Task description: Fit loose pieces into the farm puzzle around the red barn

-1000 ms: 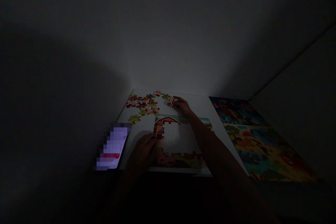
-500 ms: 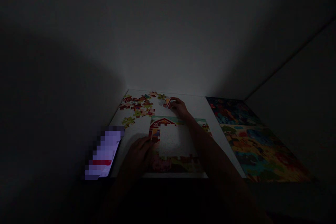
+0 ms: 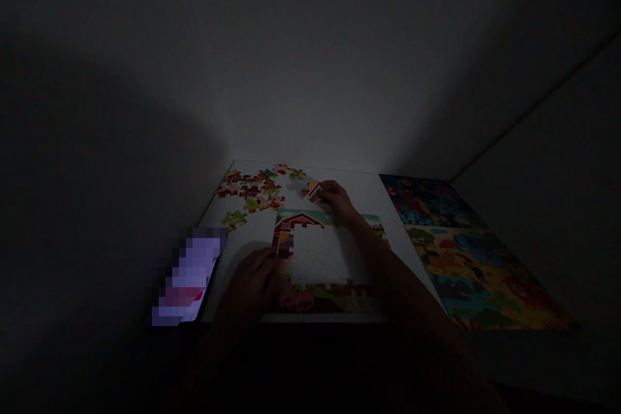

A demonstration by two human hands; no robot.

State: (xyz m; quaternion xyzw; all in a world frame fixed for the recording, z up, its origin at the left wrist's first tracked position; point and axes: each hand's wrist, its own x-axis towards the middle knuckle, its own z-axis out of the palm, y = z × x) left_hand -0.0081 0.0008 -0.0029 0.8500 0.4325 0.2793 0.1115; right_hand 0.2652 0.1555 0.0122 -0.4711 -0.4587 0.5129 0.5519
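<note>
In a dark room a partly built farm jigsaw (image 3: 310, 257) with a red barn lies on a white board (image 3: 252, 239); its middle is bare. My left hand (image 3: 252, 281) rests flat on the jigsaw's lower left corner. My right hand (image 3: 337, 199) reaches past the jigsaw's top edge and pinches a red and white puzzle piece (image 3: 314, 190) between thumb and fingers. Loose puzzle pieces (image 3: 252, 191) lie scattered at the board's far left.
A lit phone (image 3: 187, 275) lies at the board's left edge. Two finished colourful jigsaws (image 3: 466, 252) lie to the right. A plain wall stands close behind the board. The surroundings are too dark to make out.
My right hand has lifted the red and white piece slightly off the board. The whole view has drifted a little left and up. My left hand stays on the jigsaw's corner.
</note>
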